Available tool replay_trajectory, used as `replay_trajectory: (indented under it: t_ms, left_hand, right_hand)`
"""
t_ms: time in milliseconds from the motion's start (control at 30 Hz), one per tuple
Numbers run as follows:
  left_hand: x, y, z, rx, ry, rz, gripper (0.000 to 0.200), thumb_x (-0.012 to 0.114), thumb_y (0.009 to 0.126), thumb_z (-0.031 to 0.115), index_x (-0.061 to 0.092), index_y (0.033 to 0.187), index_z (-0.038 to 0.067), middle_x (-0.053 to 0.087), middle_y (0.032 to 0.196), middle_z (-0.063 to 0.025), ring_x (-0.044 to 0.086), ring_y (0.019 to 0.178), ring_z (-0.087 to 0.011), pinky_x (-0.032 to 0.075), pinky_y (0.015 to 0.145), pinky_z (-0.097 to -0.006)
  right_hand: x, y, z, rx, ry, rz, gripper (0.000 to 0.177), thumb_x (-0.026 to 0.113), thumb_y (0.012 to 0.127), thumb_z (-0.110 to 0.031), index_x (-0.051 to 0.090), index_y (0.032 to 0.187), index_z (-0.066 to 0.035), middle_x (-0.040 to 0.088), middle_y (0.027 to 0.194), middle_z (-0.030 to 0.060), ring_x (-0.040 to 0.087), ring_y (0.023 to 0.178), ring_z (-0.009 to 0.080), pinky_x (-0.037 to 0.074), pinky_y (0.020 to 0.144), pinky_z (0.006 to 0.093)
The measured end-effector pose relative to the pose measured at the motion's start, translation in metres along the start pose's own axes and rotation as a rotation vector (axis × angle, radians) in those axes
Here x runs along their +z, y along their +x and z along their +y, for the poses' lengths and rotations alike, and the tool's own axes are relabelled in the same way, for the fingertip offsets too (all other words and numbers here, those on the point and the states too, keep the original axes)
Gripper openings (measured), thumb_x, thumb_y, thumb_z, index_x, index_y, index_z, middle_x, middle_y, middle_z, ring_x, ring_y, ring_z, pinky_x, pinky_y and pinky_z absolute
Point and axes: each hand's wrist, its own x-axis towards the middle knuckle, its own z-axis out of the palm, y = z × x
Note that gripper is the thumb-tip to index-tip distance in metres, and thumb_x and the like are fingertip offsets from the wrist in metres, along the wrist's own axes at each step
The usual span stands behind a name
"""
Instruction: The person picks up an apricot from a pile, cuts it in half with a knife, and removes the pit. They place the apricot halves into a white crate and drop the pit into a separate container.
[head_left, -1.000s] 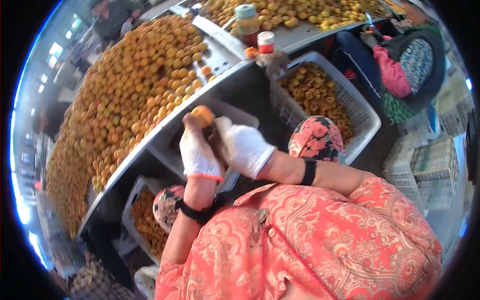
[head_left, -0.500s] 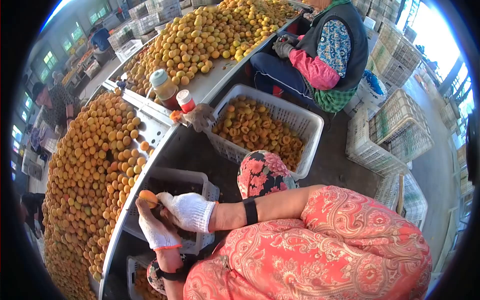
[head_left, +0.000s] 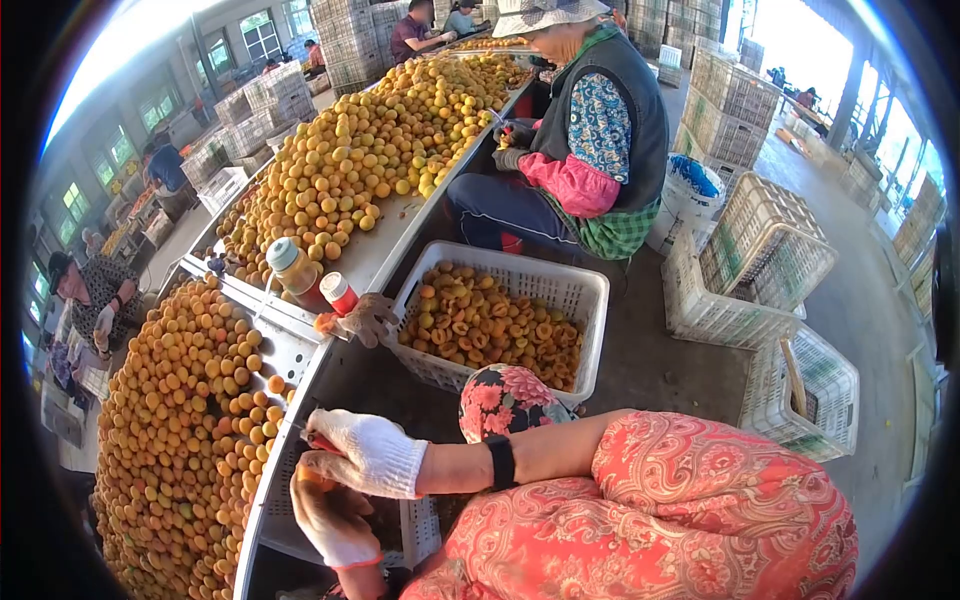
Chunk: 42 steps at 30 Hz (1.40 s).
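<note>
Both of my hands wear white gloves with stained brown fingers. My left hand [head_left: 335,520], closed, holds an apricot [head_left: 318,478] over a white crate [head_left: 418,530] at the sorting table's edge. Directly above, my right hand [head_left: 365,450] is closed around a small red-handled tool [head_left: 318,440], its fingers right at the apricot. A thin tip shows by the right fingertips; the rest of the tool is hidden in the glove. Left of my hands, a large heap of whole apricots [head_left: 180,430] covers the table.
A white crate [head_left: 598,330] of split apricots stands ahead. On the table's divider are a capped jar [head_left: 293,268], a red bottle with a white lid [head_left: 338,293] and a dirty glove [head_left: 370,320]. A co-worker [head_left: 620,130] sits beyond; plastic crates [head_left: 770,250] stand right.
My view has tilted up, showing more of the hall. The apricot, earlier raised at my left fingertips, now sits lower between my hands, with my right hand above it and the tool's red handle visible.
</note>
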Motion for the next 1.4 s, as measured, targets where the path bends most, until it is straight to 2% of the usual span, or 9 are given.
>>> replay_trajectory:
  t_ms: [67, 100, 233, 667, 733, 1067, 1167, 1267, 1400]
  left_hand:
    - [0.020, -0.011, 0.002, 0.047, 0.059, 0.013, 0.043, 0.047, 0.102, 0.034, 0.049, 0.136, 0.006, 0.060, 0.087, 0.0001, 0.046, 0.049, -0.0045, 0.032, 0.040, -0.0181]
    - [0.014, -0.013, 0.005, 0.097, 0.180, -0.079, 0.050, 0.045, 0.104, 0.030, 0.038, 0.146, 0.004, 0.062, 0.114, -0.0067, 0.061, 0.074, -0.0089, 0.047, 0.058, -0.0194]
    - [0.006, -0.005, -0.020, 0.184, 0.050, -0.098, 0.049, 0.041, 0.106, 0.029, 0.035, 0.149, 0.006, 0.049, 0.142, -0.0075, 0.051, 0.125, -0.0179, 0.042, 0.102, -0.0318]
    - [0.023, 0.001, -0.004, -0.263, -0.435, -0.013, 0.047, 0.047, 0.101, 0.047, 0.054, 0.134, 0.014, 0.060, 0.125, -0.0024, 0.061, 0.113, -0.0179, 0.050, 0.095, -0.0335]
    - [0.033, -0.005, 0.005, -0.327, -0.377, 0.202, 0.048, 0.049, 0.098, 0.051, 0.055, 0.131, 0.016, 0.063, 0.119, -0.0009, 0.065, 0.103, -0.0173, 0.056, 0.084, -0.0330]
    - [0.022, -0.011, 0.004, -0.305, -0.406, 0.154, 0.046, 0.050, 0.098, 0.051, 0.057, 0.129, 0.018, 0.065, 0.115, 0.0006, 0.067, 0.096, -0.0153, 0.057, 0.077, -0.0309]
    - [0.019, 0.000, -0.002, -0.145, -0.495, 0.001, 0.044, 0.040, 0.105, 0.038, 0.049, 0.138, 0.011, 0.056, 0.131, -0.0039, 0.056, 0.119, -0.0198, 0.047, 0.101, -0.0361]
    - [0.002, 0.007, -0.024, 0.315, -0.008, -0.035, 0.048, 0.040, 0.106, 0.031, 0.038, 0.146, 0.003, 0.052, 0.138, -0.0107, 0.051, 0.126, -0.0240, 0.038, 0.110, -0.0375]
    - [-0.008, 0.009, -0.022, 0.046, -0.210, 0.010, 0.048, 0.041, 0.105, 0.037, 0.045, 0.142, 0.007, 0.056, 0.132, -0.0074, 0.056, 0.120, -0.0214, 0.045, 0.101, -0.0360]
  right_hand:
    - [0.009, 0.001, 0.000, -0.100, -0.024, 0.089, 0.024, 0.064, 0.093, -0.027, 0.057, 0.102, -0.006, 0.062, 0.079, 0.0163, 0.063, 0.079, 0.0384, 0.051, 0.070, 0.0419]
    - [0.011, 0.000, 0.000, -0.077, 0.038, 0.071, 0.023, 0.062, 0.093, -0.027, 0.057, 0.096, -0.005, 0.061, 0.078, 0.0172, 0.062, 0.079, 0.0372, 0.049, 0.070, 0.0418]
    - [0.019, 0.006, -0.001, 0.176, 0.118, -0.016, 0.029, 0.060, 0.093, -0.031, 0.057, 0.088, -0.003, 0.059, 0.076, 0.0174, 0.060, 0.073, 0.0337, 0.046, 0.067, 0.0390]
    - [0.039, 0.016, 0.017, 0.089, 0.031, -0.002, 0.018, 0.063, 0.085, -0.020, 0.061, 0.090, -0.003, 0.065, 0.079, 0.0201, 0.065, 0.080, 0.0417, 0.051, 0.069, 0.0465]
    - [0.040, 0.016, 0.017, 0.057, 0.033, -0.004, 0.018, 0.064, 0.085, -0.020, 0.061, 0.089, -0.003, 0.065, 0.079, 0.0199, 0.065, 0.078, 0.0416, 0.051, 0.068, 0.0466]
    - [0.032, 0.015, 0.009, -0.133, 0.059, -0.052, 0.014, 0.066, 0.083, -0.015, 0.056, 0.084, -0.005, 0.060, 0.074, 0.0164, 0.062, 0.071, 0.0378, 0.048, 0.061, 0.0423]
    - [0.030, 0.013, 0.003, -0.076, 0.094, 0.003, 0.013, 0.066, 0.085, -0.013, 0.056, 0.086, -0.005, 0.058, 0.075, 0.0157, 0.060, 0.071, 0.0350, 0.048, 0.064, 0.0399]
    - [0.034, 0.009, -0.002, -0.013, 0.153, 0.118, 0.012, 0.062, 0.090, -0.014, 0.055, 0.088, -0.004, 0.055, 0.074, 0.0150, 0.057, 0.068, 0.0324, 0.046, 0.064, 0.0380]
    - [0.035, 0.008, -0.006, -0.024, 0.120, 0.148, 0.017, 0.063, 0.090, -0.017, 0.054, 0.084, -0.004, 0.054, 0.070, 0.0159, 0.056, 0.065, 0.0349, 0.045, 0.060, 0.0391]
